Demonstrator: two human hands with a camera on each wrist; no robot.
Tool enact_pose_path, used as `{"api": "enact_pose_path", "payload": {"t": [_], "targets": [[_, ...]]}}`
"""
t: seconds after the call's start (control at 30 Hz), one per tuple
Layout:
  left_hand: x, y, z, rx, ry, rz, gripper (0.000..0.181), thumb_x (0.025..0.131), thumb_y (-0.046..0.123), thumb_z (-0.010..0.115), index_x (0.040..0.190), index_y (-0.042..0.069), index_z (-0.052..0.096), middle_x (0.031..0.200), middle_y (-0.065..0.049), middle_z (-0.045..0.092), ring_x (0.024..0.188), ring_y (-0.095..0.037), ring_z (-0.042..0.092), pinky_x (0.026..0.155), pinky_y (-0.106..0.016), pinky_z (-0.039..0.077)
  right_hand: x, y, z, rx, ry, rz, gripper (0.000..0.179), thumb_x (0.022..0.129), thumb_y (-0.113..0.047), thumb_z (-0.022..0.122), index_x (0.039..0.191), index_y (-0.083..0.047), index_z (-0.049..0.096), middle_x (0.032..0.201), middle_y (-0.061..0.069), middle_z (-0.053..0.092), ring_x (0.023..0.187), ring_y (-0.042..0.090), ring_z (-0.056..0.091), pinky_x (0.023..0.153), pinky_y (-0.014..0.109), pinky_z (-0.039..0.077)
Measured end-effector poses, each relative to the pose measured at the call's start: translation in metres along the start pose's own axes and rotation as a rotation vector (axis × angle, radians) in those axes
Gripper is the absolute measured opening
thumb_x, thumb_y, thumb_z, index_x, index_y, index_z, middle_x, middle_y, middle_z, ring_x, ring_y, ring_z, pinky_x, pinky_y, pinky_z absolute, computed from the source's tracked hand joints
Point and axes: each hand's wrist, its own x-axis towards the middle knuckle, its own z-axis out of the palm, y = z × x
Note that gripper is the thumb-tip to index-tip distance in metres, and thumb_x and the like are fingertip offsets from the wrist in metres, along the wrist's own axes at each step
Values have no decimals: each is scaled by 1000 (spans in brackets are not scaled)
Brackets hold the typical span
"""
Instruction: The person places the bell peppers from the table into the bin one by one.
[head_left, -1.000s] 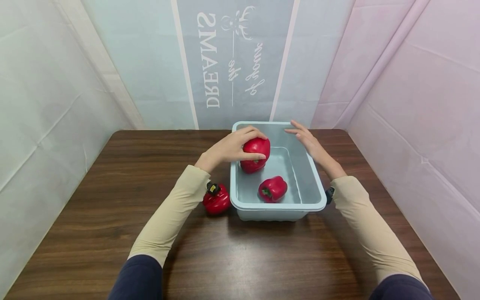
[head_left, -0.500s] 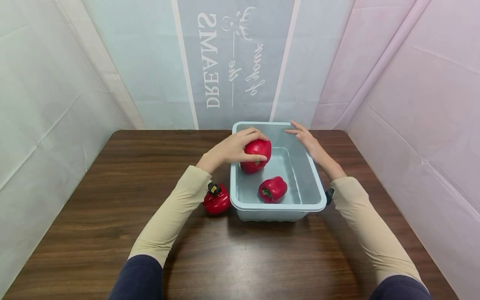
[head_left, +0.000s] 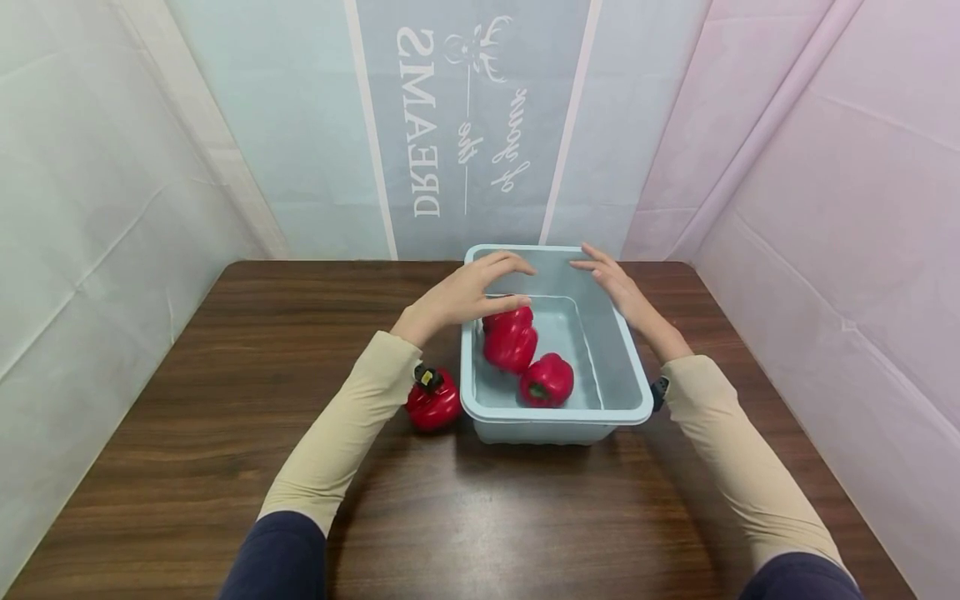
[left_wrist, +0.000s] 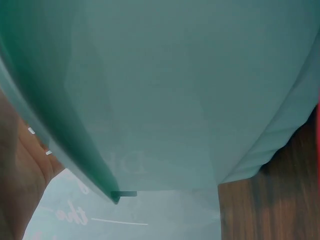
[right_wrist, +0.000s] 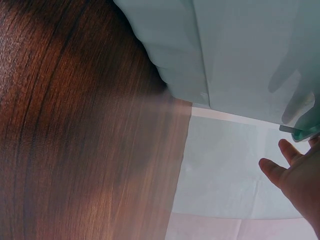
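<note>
My left hand (head_left: 468, 292) hovers over the left wall of a light blue plastic bin (head_left: 555, 414), thumb and fingers spread with nothing between them. Just below it, a red bell pepper (head_left: 510, 346) leans by the bin's left wall, and more red pepper surface behind it is partly hidden by the thumb. Another red bell pepper (head_left: 547, 381) lies near the front, its green stem toward me. Over the right rim my right hand (head_left: 622, 292) rests with fingers extended. In the left wrist view, the bin's outer wall (left_wrist: 175, 100) covers most of the picture.
A further red bell pepper (head_left: 435, 407) sits on the brown wooden table (head_left: 375, 517), left of the bin and partly behind my left wrist's camera. Fabric walls surround the table at the back, left and right. The bin stands near the table's far edge.
My left hand has let go of the pepper it held, which has dropped lower into the bin toward the front. The front pepper has turned slightly. My right hand has stayed in place.
</note>
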Motion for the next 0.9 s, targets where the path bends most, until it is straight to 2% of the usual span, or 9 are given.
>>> {"api": "enact_pose_path", "payload": {"t": [0.23,0.43,0.67,0.9], "targets": [[-5,-1,-4,9,24,15,44,86,42,62,125,25,53,126,10,48,117,-2,43,97,-26,42,-1,0,1,-8,3,-22,40,98,-9,31,131,9,44,152,21,14,141,37,5,105,65,13],[-10,-3,-3,10,30,10,44,86,49,58,125,26,54,126,10,48,117,-1,42,97,-25,41,-2,1,1,-5,-1,-39,40,98,-7,30,131,10,43,151,23,13,140,39,5,104,66,12],[-13,-6,-3,-1,36,24,43,87,47,58,124,25,54,125,9,48,117,-4,43,98,-27,42,-3,1,2,2,3,-43,39,97,-6,31,131,9,44,151,22,14,140,38,7,104,66,14],[-17,-7,-4,7,52,15,42,87,46,58,124,26,54,125,10,48,117,-1,43,97,-26,42,-3,1,3,-13,12,-54,39,97,-6,32,131,9,45,151,22,15,141,37,6,106,64,10]]}}
